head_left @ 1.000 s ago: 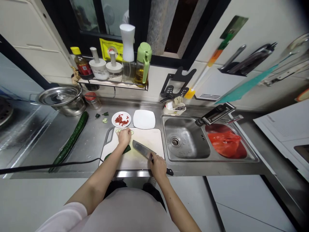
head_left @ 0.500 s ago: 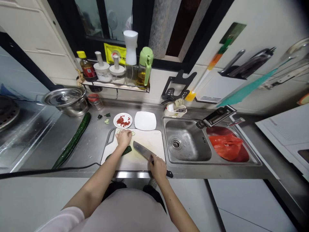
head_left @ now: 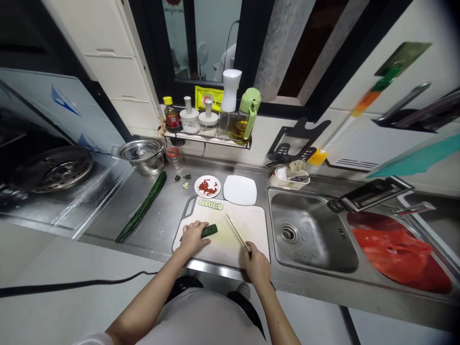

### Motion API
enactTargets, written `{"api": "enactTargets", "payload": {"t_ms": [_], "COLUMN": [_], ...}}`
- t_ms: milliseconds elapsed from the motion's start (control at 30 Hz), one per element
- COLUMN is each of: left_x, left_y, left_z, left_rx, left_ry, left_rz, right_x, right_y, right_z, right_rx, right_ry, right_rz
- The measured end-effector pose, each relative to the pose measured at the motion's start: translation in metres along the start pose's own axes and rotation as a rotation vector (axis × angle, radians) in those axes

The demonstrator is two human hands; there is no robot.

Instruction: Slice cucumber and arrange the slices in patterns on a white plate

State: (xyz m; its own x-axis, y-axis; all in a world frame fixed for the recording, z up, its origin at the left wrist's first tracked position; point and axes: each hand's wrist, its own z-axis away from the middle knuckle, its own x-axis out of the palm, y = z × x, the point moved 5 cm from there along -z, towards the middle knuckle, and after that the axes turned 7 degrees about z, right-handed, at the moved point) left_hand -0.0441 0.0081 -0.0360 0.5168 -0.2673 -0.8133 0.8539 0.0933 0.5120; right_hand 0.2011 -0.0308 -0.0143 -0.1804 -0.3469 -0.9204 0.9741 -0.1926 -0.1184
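My left hand is closed over a cut piece of cucumber on the white cutting board; the cucumber's cut end sticks out to the right of the fingers. In my right hand is a kitchen knife, its blade edge-on and angled toward the far left, to the right of the cucumber. A row of cucumber slices lies along the board's far left edge. Beyond the board sit a round plate with chopped red pieces and a white square plate.
A whole cucumber lies left of the board, near a lidded steel pot and small green scraps. To the right is a sink with a faucet and a red bag. A seasoning shelf hangs behind.
My left hand has moved from the slices at the board's far side back onto the cucumber piece. The knife has turned from flat to edge-on. The view has shifted left.
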Motion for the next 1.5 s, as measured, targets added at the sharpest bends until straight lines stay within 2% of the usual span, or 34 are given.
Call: {"api": "enactTargets", "payload": {"t_ms": [167,267,400,567,667,767,1033,1233,1367,1500], "left_x": [0.003,-0.003,-0.032,-0.074,-0.084,-0.083,-0.073,-0.075,-0.078,-0.079], "left_y": [-0.008,-0.018,-0.046,-0.082,-0.094,-0.102,-0.108,-0.108,-0.103,-0.091], "left_z": [-0.001,-0.009,-0.029,-0.056,-0.069,-0.078,-0.083,-0.081,-0.076,-0.071], "left_rx": [0.011,0.010,-0.098,-0.295,-0.358,-0.392,-0.419,-0.417,-0.417,-0.415], "left_ry": [-0.032,-0.003,0.162,0.352,0.382,0.369,0.346,0.336,0.336,0.396], "left_rz": [0.011,0.093,0.197,0.108,0.071,0.048,-0.010,-0.022,-0.009,-0.018], "right_x": [-0.001,0.001,0.004,0.005,0.005,0.004,0.002,0.004,0.001,0.001], "right_y": [-0.004,-0.004,-0.001,0.001,0.001,0.002,0.003,0.004,0.001,0.000], "right_z": [-0.002,-0.004,-0.006,-0.006,-0.005,-0.005,-0.007,-0.007,-0.005,-0.004], "right_rx": [-0.001,-0.002,-0.002,0.011,0.007,0.010,0.016,0.020,0.020,0.024], "right_ry": [-0.012,-0.018,-0.019,-0.012,-0.005,-0.002,-0.011,-0.021,-0.018,-0.023], "right_rz": [-0.008,-0.012,-0.027,-0.035,-0.045,-0.047,-0.049,-0.042,-0.041,-0.031]}}
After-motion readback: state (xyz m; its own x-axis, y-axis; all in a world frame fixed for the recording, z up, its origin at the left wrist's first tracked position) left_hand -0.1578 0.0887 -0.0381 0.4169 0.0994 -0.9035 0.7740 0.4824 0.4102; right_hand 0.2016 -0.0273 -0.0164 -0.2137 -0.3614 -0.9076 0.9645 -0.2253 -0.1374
